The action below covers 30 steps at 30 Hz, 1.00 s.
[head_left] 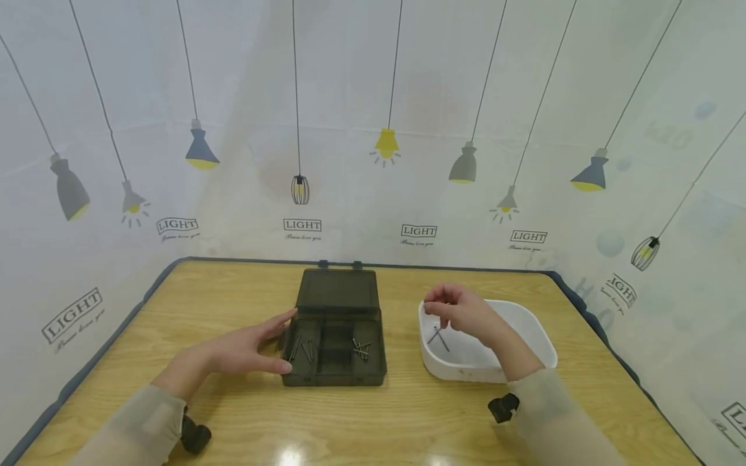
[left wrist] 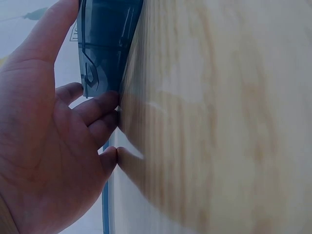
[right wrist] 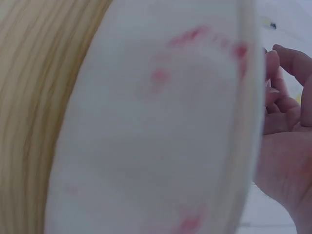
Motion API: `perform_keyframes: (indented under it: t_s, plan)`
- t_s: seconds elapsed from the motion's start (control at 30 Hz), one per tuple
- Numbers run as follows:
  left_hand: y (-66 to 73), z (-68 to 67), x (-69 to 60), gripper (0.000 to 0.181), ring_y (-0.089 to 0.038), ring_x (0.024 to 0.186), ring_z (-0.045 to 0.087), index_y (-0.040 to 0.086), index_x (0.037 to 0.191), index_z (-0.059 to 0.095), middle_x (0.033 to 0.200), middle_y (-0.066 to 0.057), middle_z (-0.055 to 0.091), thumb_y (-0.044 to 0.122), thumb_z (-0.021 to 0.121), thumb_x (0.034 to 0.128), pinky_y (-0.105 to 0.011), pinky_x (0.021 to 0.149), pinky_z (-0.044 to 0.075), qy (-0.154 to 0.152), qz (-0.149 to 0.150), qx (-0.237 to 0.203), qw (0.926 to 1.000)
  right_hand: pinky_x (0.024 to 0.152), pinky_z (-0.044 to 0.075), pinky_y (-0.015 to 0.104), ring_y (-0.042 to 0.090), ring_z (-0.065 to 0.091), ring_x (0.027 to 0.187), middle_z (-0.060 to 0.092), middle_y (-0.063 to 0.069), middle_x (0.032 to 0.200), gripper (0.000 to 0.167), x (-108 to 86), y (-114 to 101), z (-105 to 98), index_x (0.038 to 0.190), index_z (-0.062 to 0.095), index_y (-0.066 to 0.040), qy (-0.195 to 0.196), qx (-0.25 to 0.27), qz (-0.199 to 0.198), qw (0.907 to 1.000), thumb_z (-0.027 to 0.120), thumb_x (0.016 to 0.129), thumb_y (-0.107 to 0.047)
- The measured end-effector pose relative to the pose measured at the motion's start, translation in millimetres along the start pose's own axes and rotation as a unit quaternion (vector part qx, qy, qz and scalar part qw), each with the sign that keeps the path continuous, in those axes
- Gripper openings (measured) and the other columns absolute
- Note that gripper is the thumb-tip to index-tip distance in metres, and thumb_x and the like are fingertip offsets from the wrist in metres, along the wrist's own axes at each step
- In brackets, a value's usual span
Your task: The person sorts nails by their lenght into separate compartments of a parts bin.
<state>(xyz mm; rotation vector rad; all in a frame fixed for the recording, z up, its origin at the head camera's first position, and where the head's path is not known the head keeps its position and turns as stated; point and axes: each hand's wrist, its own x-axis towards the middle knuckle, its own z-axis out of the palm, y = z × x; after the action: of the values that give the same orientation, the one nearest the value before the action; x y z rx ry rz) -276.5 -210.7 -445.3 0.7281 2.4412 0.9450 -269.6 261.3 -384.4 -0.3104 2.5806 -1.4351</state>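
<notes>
A dark translucent compartment box [head_left: 335, 378] stands on the table with its lid [head_left: 338, 290] raised at the back. Several thin metal pins or screws [head_left: 296, 348] lie in its left compartment and more pins [head_left: 361, 350] lie in the right one. My left hand [head_left: 247, 349] rests against the box's left side, thumb at the near corner and fingers fairly straight. Above the left part of a white basin [head_left: 486, 374] hovers my right hand [head_left: 466, 317], its fingers bent and fingertips close together; whether anything is between them is unclear. Crossed metal pins [head_left: 439, 338] lie below in the basin.
The wooden table [head_left: 233, 414] reaches back to a printed curtain [head_left: 350, 194] with lamp pictures. Reddish marks [right wrist: 161, 77] show on the basin's outer wall. A black wrist device [head_left: 195, 435] sits at the left sleeve, another device [head_left: 504, 408] at the right.
</notes>
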Motion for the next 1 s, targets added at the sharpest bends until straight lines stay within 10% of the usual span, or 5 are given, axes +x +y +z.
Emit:
perform_keyframes:
  t_s: [0.43,1.0]
  plan:
    - [-4.2,0.4,2.8,0.114,-0.044,0.168,0.027,0.028,0.179,0.009,0.181,-0.018,0.028,0.057,0.082,0.096,-0.073,0.132,0.02,0.002,0.007,0.0,1.0,0.068,0.052,0.031,0.022,0.063,0.086,0.072,0.012,0.109,0.021,-1.8,51,-22,0.124,0.07,-0.005,-0.068,-0.059,0.051,0.9947,0.071,0.104,-0.01]
    - [0.6,-2.1,-0.1,0.114,-0.047,0.167,0.027,0.027,0.179,0.007,0.181,-0.022,0.027,0.055,0.081,0.0975,-0.075,0.13,0.022,-0.003,0.01,-0.006,0.9999,0.068,0.046,0.029,0.019,0.057,0.08,0.066,0.005,0.098,0.027,3.7,64,-9,0.126,0.07,-0.012,-0.049,-0.079,0.085,0.992,0.079,0.1,-0.015]
